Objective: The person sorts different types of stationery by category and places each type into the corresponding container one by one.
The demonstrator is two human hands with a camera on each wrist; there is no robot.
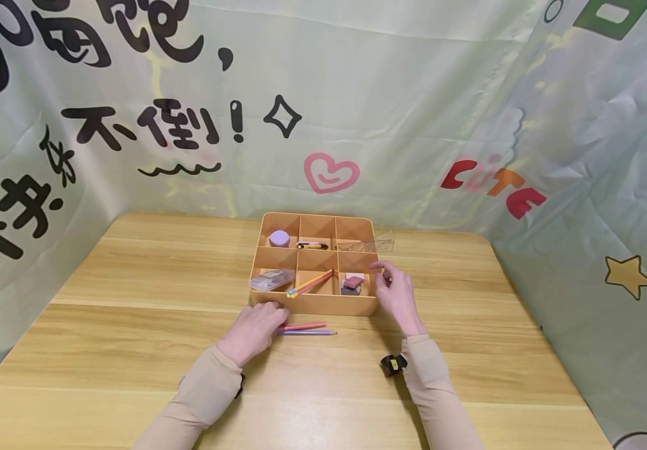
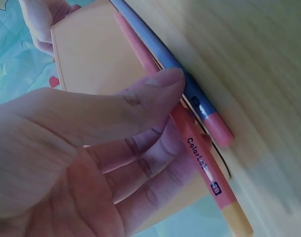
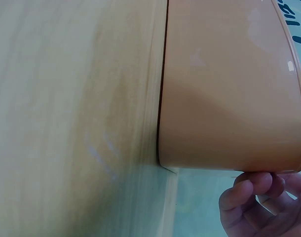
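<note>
A tan organizer box (image 1: 329, 305) with several compartments stands at the back of the table. In front of it lie a red colored pencil (image 1: 306, 326) and a purple-blue colored pencil (image 1: 314, 333), roughly parallel. My left hand (image 1: 254, 328) is at their left ends. In the left wrist view its thumb and fingers pinch the red pencil (image 2: 200, 160), and the blue pencil (image 2: 195, 94) lies alongside. At the box's right side, my right hand (image 1: 396, 290) grips the rim; its curled fingers (image 3: 261, 182) touch the outer wall in the right wrist view. Its thumb is hidden there.
The box holds a purple round item (image 1: 279, 238), a dark pen-like item (image 1: 312, 245), a clear ruler (image 1: 382, 242) jutting right, a clear case (image 1: 271, 280), orange and yellow pencils (image 1: 313, 284) and small eraser-like blocks (image 1: 353, 283). Printed cloth (image 1: 402, 125) hangs behind the table.
</note>
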